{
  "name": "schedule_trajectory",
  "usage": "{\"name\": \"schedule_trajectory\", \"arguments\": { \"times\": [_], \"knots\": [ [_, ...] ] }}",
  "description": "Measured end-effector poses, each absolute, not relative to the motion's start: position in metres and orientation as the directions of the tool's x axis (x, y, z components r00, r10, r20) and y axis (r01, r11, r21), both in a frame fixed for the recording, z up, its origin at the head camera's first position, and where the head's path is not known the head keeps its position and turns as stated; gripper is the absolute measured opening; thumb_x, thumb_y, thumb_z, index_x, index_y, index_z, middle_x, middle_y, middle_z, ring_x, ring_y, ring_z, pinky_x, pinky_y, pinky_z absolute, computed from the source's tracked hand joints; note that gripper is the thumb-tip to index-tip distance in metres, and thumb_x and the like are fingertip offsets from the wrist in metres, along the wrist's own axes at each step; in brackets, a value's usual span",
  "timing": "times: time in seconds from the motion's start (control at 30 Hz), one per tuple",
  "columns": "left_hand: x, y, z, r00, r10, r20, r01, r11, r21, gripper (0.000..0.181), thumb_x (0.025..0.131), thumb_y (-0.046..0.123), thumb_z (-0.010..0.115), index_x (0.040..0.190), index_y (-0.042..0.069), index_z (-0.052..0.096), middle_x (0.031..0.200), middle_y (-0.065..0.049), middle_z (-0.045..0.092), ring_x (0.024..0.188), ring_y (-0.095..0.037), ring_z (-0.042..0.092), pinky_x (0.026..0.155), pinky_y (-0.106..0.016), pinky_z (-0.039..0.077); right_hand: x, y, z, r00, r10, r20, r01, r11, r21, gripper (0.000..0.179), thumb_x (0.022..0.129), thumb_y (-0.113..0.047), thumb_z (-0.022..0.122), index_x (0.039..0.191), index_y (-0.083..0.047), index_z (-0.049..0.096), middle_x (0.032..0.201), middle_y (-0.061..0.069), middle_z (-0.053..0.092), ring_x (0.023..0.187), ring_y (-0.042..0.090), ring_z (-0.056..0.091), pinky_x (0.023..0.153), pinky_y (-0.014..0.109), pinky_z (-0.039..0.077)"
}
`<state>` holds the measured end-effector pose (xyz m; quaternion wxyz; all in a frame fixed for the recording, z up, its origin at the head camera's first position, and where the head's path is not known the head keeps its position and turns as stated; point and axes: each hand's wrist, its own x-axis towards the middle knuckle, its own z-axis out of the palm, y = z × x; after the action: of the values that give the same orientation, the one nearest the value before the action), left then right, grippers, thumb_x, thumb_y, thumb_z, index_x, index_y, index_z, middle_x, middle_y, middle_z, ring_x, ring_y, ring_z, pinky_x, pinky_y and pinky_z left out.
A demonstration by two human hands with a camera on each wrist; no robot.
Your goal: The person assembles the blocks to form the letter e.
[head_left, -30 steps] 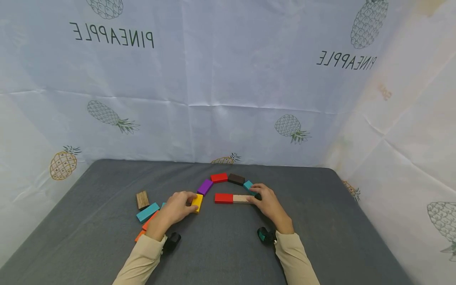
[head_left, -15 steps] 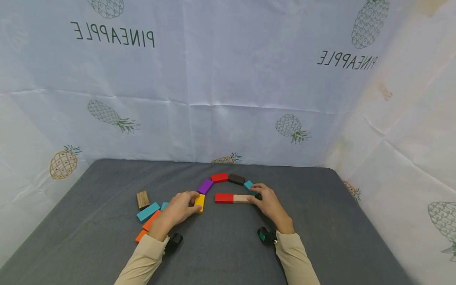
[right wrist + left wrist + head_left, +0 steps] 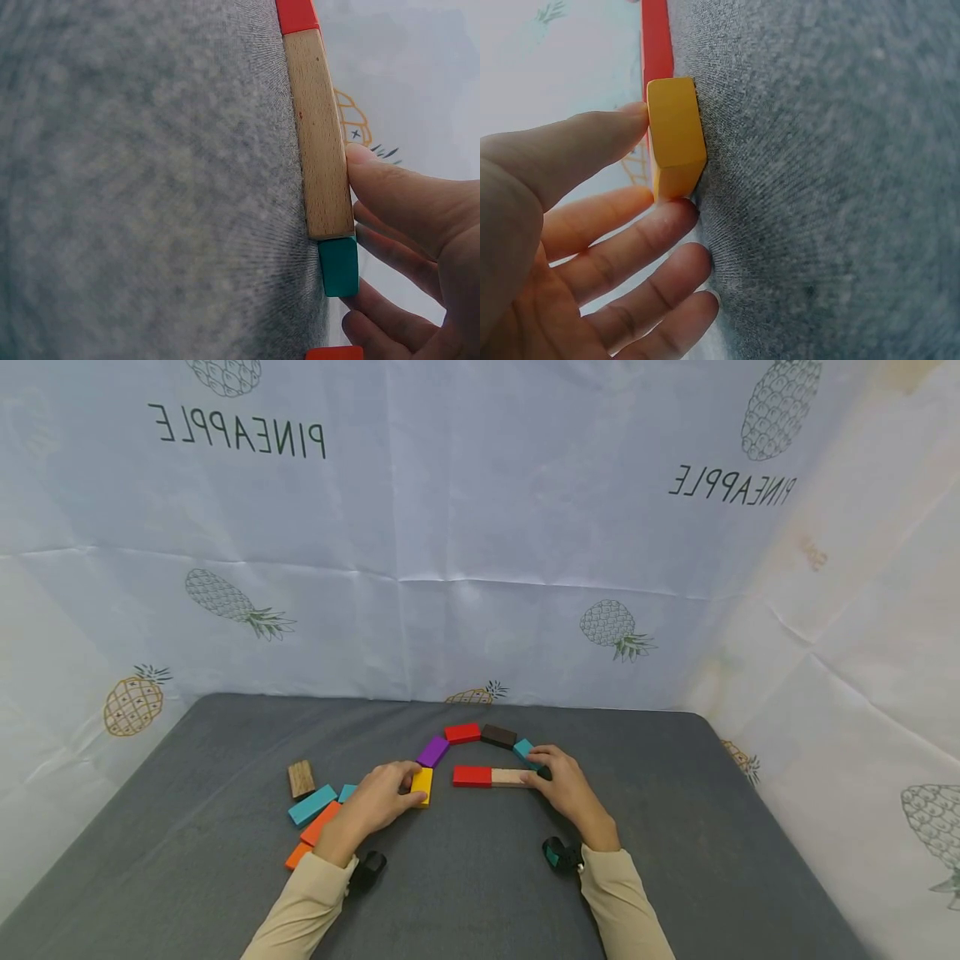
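Note:
In the head view my left hand (image 3: 382, 793) pinches a yellow block (image 3: 422, 787) lying on the dark cloth, thumb on one side and fingers on the other. Its far end meets a purple block (image 3: 432, 752). My right hand (image 3: 564, 783) has thumb and fingers around a dark green block (image 3: 339, 268), mostly covered in the head view. The thumb overlaps the end of a plain wooden block (image 3: 510, 777), which lies against a red block (image 3: 472, 777). Right by the index finger is a light blue block (image 3: 523, 749).
A second red block (image 3: 462, 733) and a dark brown block (image 3: 498, 737) continue the curve at the back. On the left lie a wood-grain block (image 3: 301, 779), a blue block (image 3: 312, 806) and orange blocks (image 3: 321, 823), partly under the left forearm. A pineapple-print curtain (image 3: 480, 527) hangs behind.
My left hand has slid the yellow block slightly to the right, and it stands straighter below the purple one. The right hand stays in place.

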<state>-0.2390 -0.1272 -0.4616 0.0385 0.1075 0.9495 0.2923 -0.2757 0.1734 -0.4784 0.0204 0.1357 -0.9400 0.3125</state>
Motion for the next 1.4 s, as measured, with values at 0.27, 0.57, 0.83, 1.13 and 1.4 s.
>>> {"name": "schedule_trajectory", "arguments": {
  "times": [0.27,0.57,0.83,1.13,1.4],
  "knots": [
    [-0.240,-0.128,-0.462,-0.972,0.236,-0.011,0.190,0.809,0.556,0.042,0.090,0.020,0.074,0.127,0.003,0.065,0.107,-0.009,0.067,0.093,-0.018,0.060,0.085,-0.042,0.053,-0.275,0.174,-0.478,-0.961,-0.250,0.119,-0.271,0.763,-0.586,0.039,0.092,-0.019,0.071,0.125,0.001,0.066,0.139,0.017,0.056,0.131,0.039,0.051,0.107,0.056,0.043],
    [-0.239,-0.130,-0.463,-0.971,0.240,-0.020,0.190,0.816,0.547,0.048,0.092,0.025,0.072,0.133,0.004,0.061,0.134,-0.017,0.059,0.122,-0.034,0.055,0.103,-0.053,0.046,-0.276,0.174,-0.479,-0.962,-0.246,0.116,-0.267,0.774,-0.574,0.040,0.092,-0.021,0.071,0.125,0.001,0.067,0.137,0.017,0.057,0.130,0.039,0.052,0.107,0.055,0.044],
    [-0.237,-0.130,-0.464,-0.959,0.283,0.003,0.240,0.808,0.538,0.050,0.096,0.024,0.066,0.141,0.004,0.054,0.150,-0.018,0.045,0.136,-0.041,0.043,0.110,-0.059,0.039,-0.276,0.175,-0.479,-0.963,-0.245,0.113,-0.265,0.779,-0.569,0.040,0.092,-0.021,0.071,0.126,0.000,0.067,0.138,0.016,0.057,0.131,0.039,0.051,0.107,0.056,0.043],
    [-0.236,-0.130,-0.467,-0.949,0.316,-0.003,0.270,0.815,0.512,0.049,0.098,0.022,0.063,0.142,0.004,0.053,0.154,-0.017,0.042,0.137,-0.042,0.042,0.111,-0.064,0.034,-0.275,0.176,-0.480,-0.957,-0.257,0.135,-0.288,0.782,-0.553,0.040,0.092,-0.023,0.071,0.125,-0.001,0.067,0.137,0.016,0.058,0.129,0.039,0.053,0.106,0.056,0.043],
    [-0.237,-0.130,-0.468,-0.949,0.315,-0.002,0.270,0.815,0.513,0.049,0.098,0.021,0.063,0.142,0.004,0.053,0.154,-0.017,0.042,0.138,-0.042,0.042,0.111,-0.064,0.033,-0.276,0.186,-0.475,-0.953,-0.263,0.153,-0.303,0.767,-0.565,0.038,0.089,-0.023,0.074,0.121,-0.003,0.070,0.134,0.016,0.060,0.126,0.039,0.055,0.104,0.056,0.045]
  ]
}}
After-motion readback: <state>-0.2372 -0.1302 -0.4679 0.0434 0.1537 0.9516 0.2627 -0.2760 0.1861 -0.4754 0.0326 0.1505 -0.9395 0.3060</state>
